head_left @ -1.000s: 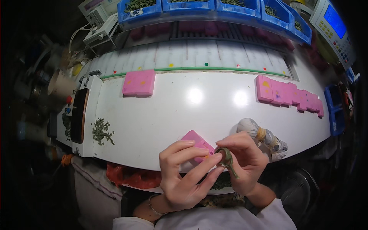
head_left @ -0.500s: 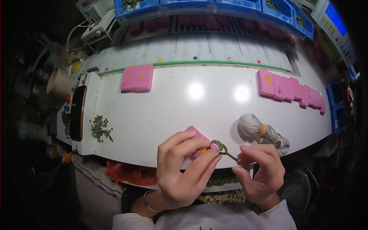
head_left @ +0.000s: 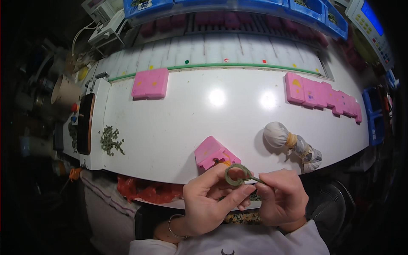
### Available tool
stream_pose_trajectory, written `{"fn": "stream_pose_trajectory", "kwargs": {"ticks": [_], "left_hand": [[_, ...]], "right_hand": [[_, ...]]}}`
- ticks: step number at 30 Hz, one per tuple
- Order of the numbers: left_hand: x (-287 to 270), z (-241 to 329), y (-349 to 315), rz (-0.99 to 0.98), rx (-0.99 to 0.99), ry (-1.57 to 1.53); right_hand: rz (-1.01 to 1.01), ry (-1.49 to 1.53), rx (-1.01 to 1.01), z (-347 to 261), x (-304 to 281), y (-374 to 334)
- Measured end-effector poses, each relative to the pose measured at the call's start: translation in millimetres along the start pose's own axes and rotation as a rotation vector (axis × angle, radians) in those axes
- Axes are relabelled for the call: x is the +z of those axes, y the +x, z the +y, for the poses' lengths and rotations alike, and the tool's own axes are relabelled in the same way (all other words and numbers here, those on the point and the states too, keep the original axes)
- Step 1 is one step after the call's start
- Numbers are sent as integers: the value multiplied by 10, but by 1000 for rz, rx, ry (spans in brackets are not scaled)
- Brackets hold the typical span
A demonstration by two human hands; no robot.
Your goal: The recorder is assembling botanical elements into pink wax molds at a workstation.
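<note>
A green wax ring with a straight stem point(head_left: 237, 175) is between my hands, close to the table's near edge. My left hand point(head_left: 212, 199) has its thumb and fingers closed around the ring's loop. At the other end, my right hand point(head_left: 282, 195) pinches the stem between thumb and fingertips. Just beyond my left hand lies a pink rubber mould point(head_left: 214, 154) with a notched edge and an orange-yellow patch inside. My fingers cover its near corner. To the right of it rests a white cloth pouch point(head_left: 276, 134), bound with tan bands along a grey-white handle.
More pink moulds stand at the back left point(head_left: 150, 83) and in a row at right point(head_left: 314, 94). Green wax scraps point(head_left: 111, 140) lie at left beside a dark phone-like slab point(head_left: 86, 124). Behind a green strip point(head_left: 204, 65) runs a pale belt point(head_left: 208, 46); blue bins point(head_left: 231, 7) hang above.
The pink mould has left my left hand and lies on the table. My right hand has closed on the stem, and the ring is nearer me. The belt's coloured dots have shifted left.
</note>
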State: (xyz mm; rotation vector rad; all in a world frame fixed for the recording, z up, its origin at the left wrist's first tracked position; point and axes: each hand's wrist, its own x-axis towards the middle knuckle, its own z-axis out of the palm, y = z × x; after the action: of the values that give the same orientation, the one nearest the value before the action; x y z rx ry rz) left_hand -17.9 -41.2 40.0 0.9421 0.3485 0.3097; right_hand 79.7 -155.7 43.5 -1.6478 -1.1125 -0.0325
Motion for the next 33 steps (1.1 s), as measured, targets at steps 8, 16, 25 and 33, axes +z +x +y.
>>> {"fn": "stream_pose_trajectory", "kwargs": {"ticks": [8,16,25,33], "left_hand": [[6,-148,16,-13,90,-115],[31,-138,54,99,322,480],[-30,-95,74,118,524,835],[6,-106,91,142,595,1000]], "right_hand": [[41,-107,-20,42,82,-127],[55,-15,184,14,0,-93],[-343,-84,399,177,-89,-254],[-290,-207,342,170,-162,-214]]}}
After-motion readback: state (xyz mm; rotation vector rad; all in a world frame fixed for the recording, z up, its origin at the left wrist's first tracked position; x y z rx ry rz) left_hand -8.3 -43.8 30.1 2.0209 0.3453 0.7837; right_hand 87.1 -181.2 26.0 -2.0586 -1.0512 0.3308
